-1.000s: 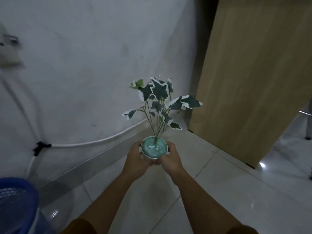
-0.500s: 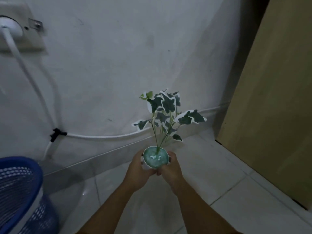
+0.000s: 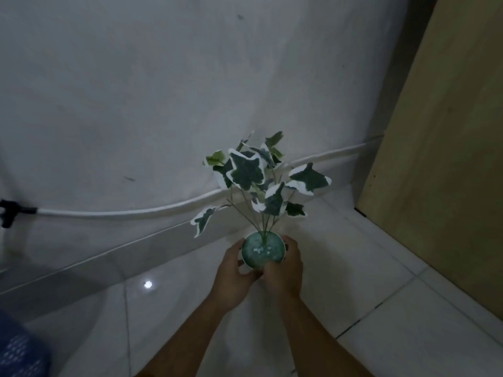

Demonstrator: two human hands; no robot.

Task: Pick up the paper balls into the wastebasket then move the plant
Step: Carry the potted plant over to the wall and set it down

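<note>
The left hand point(image 3: 231, 270) and right hand point(image 3: 284, 270) wrap the pot point(image 3: 262, 253), so its sides and base are covered and whether it touches the floor point(image 3: 353, 281) can't be told. Only a blurred blue corner of the wastebasket point(image 3: 20, 352) shows, cut by the left and bottom edges. The black clip point(image 3: 11, 212) on the cable point(image 3: 122, 213) runs off the left edge, too dim to identify.

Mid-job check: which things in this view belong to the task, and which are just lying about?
Part of the job:
- potted plant, held by its pot
- left hand and right hand, both around the pot
- blue wastebasket, at lower left edge

Just there:
- white hose along the wall
- wooden panel on the right
- tiled floor
</note>
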